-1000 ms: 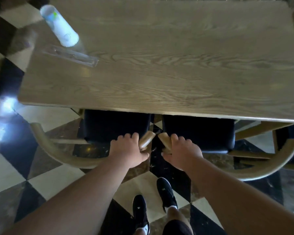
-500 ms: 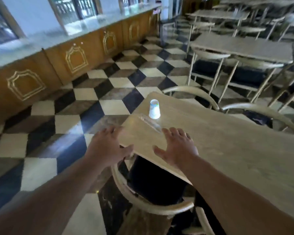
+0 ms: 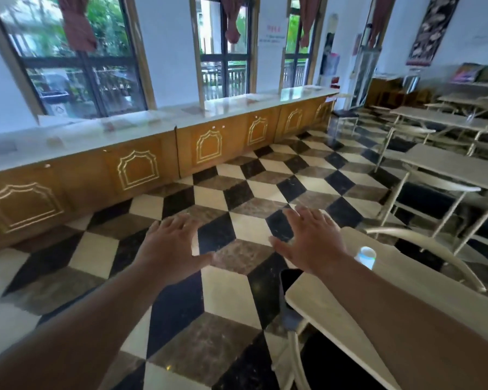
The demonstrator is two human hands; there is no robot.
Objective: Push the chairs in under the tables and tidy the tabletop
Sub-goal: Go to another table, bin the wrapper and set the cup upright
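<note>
The pale wooden table (image 3: 321,308) fills the lower right corner, my right forearm crossing over it. An upside-down white paper cup (image 3: 365,257) stands on it, just right of my right wrist. My right hand (image 3: 312,240) hovers with fingers spread above the table's left end, holding nothing. My left hand (image 3: 171,249) is spread flat in the air over the checkered floor, left of the table, also empty. A black-seated chair (image 3: 290,294) sits tucked under the table's near left corner. The curved wooden back of another chair (image 3: 423,243) shows at the table's far side.
A long wooden cabinet counter (image 3: 158,153) runs under the windows on the left. More tables with chairs (image 3: 445,170) stand in rows at the right. Checkered floor (image 3: 237,192) lies between the counter and the tables.
Both hands have let go of the chair backs and lifted with fingers spread. My view has swung up and left, from the tabletop to the room and the counter.
</note>
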